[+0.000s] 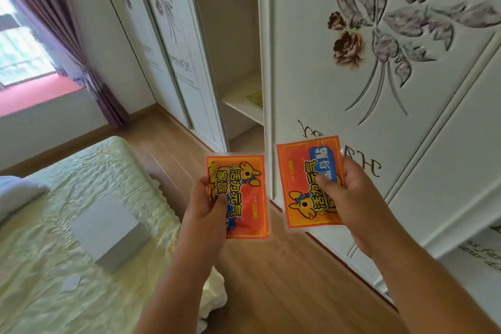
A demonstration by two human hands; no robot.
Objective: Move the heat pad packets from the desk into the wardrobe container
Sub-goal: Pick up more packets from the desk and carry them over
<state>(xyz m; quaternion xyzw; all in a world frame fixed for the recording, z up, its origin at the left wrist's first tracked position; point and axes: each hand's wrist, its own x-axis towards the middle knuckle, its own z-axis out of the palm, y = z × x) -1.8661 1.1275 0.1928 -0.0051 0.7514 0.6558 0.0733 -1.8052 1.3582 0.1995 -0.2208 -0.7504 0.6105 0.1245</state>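
Reaching up from the bottom of the frame, both forearms, each hand carrying one packet. Left hand (208, 206) pinching the left packet (238, 195) by its left edge, thumb lying across the printed face, at lower centre. Right hand (349, 198) gripping the right packet (309, 182) along its right edge, thumb over the front, fingers hidden behind. Both packets hanging in the air over the wooden floor (271, 279), just apart from each other, in front of the white wardrobe door (379, 76). Showing beyond them at upper centre, the open gap with a shelf (244, 106); no container in sight from here.

Judging by how flat they are holding from one edge: light, thin, semi-stiff pouches, glossy and likely a little slick. Best taking by a sealed border, thumb on the face, not squeezing the filled middle. Lying at lower left, a bed (67, 225) with a grey box (108, 233) on it.
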